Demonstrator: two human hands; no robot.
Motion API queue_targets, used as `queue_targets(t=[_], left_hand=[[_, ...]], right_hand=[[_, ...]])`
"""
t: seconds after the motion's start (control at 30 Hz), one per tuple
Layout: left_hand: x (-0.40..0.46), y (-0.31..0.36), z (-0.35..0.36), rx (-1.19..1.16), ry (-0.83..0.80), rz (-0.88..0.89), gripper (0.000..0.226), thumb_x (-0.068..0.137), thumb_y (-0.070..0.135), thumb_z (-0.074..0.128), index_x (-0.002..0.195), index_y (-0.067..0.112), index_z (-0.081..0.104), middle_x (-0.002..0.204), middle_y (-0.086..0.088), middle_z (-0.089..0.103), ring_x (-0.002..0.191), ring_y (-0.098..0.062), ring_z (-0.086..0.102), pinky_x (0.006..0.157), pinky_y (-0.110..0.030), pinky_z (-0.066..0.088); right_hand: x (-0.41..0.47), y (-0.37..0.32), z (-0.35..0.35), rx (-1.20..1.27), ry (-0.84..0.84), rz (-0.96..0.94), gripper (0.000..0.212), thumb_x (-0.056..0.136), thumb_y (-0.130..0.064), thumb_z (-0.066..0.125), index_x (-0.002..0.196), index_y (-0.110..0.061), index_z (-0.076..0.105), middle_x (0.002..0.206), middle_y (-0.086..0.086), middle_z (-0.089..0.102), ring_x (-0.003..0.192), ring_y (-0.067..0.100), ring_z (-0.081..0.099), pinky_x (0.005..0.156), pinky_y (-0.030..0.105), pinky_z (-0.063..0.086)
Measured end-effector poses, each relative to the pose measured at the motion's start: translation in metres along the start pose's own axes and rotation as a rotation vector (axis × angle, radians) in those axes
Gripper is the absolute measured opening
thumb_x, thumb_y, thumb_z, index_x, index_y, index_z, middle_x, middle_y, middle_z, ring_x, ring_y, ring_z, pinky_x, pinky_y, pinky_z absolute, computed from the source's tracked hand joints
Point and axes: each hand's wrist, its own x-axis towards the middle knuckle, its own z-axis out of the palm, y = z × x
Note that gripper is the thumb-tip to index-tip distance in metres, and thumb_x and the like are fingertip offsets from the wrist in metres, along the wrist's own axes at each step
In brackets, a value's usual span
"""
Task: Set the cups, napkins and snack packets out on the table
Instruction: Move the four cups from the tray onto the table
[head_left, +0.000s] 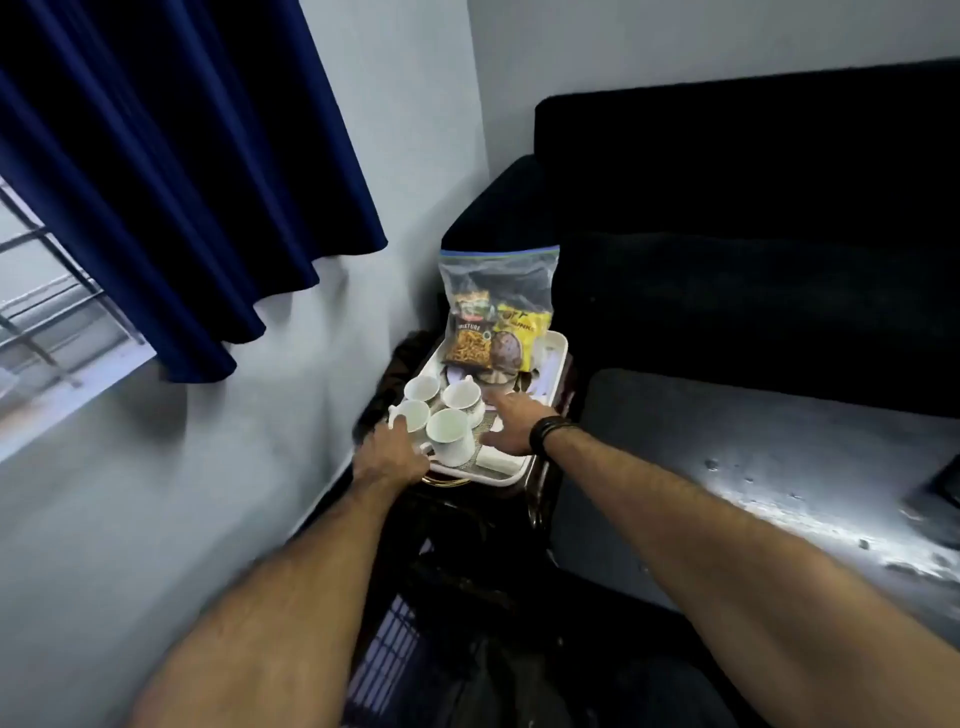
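Both hands, left (390, 457) and right (511, 423), spread empty over white tray (556, 345); china cups (451, 434) fragile, zip bag (497, 312) floppy, so best lifted by tray's side rims.

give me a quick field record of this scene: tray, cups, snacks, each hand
tray: white tray on a small dark side table beside a dark sofa
cups: four white cups, clustered at the tray's near left
snacks: snack packets inside a clear zip bag, standing at the tray's far end
left hand: left hand at the tray's near left edge; grip not clear
right hand: right hand open, over the tray, holding nothing
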Motion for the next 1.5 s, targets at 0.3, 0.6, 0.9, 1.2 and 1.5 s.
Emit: queue_targets(t=[0.3, 0.6, 0.9, 1.2, 1.5], left_hand=[[0.067, -0.011, 0.006, -0.17, -0.225, -0.032, 0.099, 0.067, 0.048, 0.065, 0.153, 0.028, 0.021, 0.145, -0.021, 0.046, 0.133, -0.041, 0.044, 0.104, -0.043, 0.043], [0.077, 0.004, 0.014, -0.241, -0.174, -0.127, 0.075, 0.077, 0.045, 0.048, 0.15, 0.035, 0.031, 0.149, -0.019, 0.041, 0.135, -0.037, 0.041, 0.11, -0.041, 0.038], [0.04, 0.027, 0.003, -0.193, -0.007, -0.063, 0.065, 0.079, 0.021, 0.062, 0.137, 0.035, 0.035, 0.125, -0.018, 0.042, 0.107, -0.044, 0.058, 0.092, -0.043, 0.05], [0.009, 0.082, -0.038, -0.095, 0.169, 0.096, 0.075, 0.083, 0.019, 0.061, 0.146, 0.039, 0.026, 0.127, -0.018, 0.04, 0.109, -0.045, 0.056, 0.088, -0.048, 0.048], [-0.052, 0.212, 0.01, -0.122, 0.005, 0.413, 0.051, 0.083, 0.031, 0.059, 0.131, 0.03, 0.042, 0.128, -0.018, 0.042, 0.113, -0.045, 0.055, 0.092, -0.047, 0.047]], right_hand=[[0.06, -0.037, 0.052, -0.033, 0.03, -0.013, 0.079, 0.078, -0.039, 0.07, 0.145, -0.029, 0.027, 0.136, 0.02, 0.038, 0.125, 0.045, 0.045, 0.093, 0.051, 0.049], [0.06, -0.027, 0.051, -0.073, -0.01, -0.043, 0.09, 0.068, -0.035, 0.081, 0.139, -0.024, 0.027, 0.124, 0.017, 0.049, 0.109, 0.04, 0.058, 0.083, 0.044, 0.051], [0.024, 0.007, 0.029, 0.165, 0.168, -0.052, 0.076, 0.065, -0.042, 0.084, 0.122, -0.022, 0.039, 0.119, 0.011, 0.056, 0.098, 0.031, 0.061, 0.079, 0.041, 0.055], [-0.03, 0.1, -0.058, 0.39, 0.409, 0.313, 0.068, 0.062, -0.049, 0.084, 0.106, -0.018, 0.042, 0.107, 0.005, 0.063, 0.098, 0.029, 0.063, 0.075, 0.036, 0.051], [-0.126, 0.228, -0.068, 0.281, 0.436, 0.695, 0.073, 0.065, -0.054, 0.078, 0.119, -0.015, 0.046, 0.117, 0.012, 0.063, 0.107, 0.035, 0.061, 0.083, 0.042, 0.054]])
